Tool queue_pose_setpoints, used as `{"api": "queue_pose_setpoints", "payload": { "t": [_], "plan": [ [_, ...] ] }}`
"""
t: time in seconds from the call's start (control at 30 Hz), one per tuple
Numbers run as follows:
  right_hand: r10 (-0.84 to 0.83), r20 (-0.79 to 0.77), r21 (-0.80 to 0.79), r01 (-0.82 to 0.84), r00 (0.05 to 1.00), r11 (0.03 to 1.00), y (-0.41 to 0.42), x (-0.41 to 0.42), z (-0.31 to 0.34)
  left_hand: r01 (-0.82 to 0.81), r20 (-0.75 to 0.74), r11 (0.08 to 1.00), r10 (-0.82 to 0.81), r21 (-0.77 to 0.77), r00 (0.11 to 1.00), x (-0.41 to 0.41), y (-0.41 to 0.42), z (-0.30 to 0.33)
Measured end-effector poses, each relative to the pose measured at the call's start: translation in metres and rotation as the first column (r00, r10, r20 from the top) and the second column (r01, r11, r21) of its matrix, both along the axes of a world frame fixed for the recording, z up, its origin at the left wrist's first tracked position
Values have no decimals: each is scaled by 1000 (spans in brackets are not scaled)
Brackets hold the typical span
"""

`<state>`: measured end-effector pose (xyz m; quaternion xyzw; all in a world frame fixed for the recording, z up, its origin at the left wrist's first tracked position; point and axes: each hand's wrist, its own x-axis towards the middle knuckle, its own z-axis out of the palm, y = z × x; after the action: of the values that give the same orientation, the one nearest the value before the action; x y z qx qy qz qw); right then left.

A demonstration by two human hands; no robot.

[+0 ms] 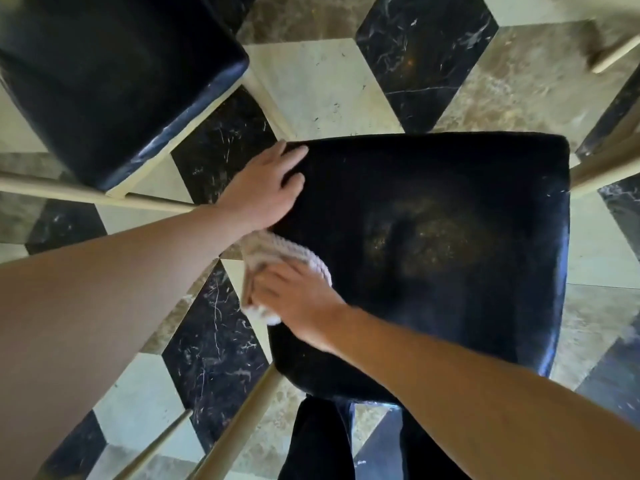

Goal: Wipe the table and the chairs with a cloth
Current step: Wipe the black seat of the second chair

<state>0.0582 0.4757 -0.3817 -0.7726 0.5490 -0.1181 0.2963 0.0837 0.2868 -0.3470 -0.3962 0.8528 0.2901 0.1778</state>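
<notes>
At the chair seat's (450, 237) left edge the right hand (298, 299) grips a cloth (287, 252), the left hand (266, 192) lies flat-fingered near the far corner, bare seat stretching rightward.

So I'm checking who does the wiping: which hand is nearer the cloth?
Right. The right hand presses on the cloth at the chair seat's left edge; the left hand rests just above it on the seat's corner.

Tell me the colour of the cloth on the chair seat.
Pale pinkish-white ribbed cloth, seen in the head view.
</notes>
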Motion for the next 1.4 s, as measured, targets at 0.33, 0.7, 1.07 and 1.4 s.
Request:
{"api": "queue_pose_setpoints", "payload": {
  "t": [0.33,0.7,1.07,1.4],
  "plan": [
    [721,-86,-131,-725,687,676,173,-93,-13,256,119,962,-244,-97,962,-6,60,-26],
    [296,-177,-152,-323,939,934,-13,-225,-6,116,-67,991,-121,-68,990,-4,60,-29],
    [-805,-208,-110,805,555,583,16,-132,-10,11,23,971,-6,-238,1000,-15,81,-31],
    [733,-175,224,-699,657,679,212,-200,25,65,127,942,-24,-330,992,-21,125,-46]
  ]
}}
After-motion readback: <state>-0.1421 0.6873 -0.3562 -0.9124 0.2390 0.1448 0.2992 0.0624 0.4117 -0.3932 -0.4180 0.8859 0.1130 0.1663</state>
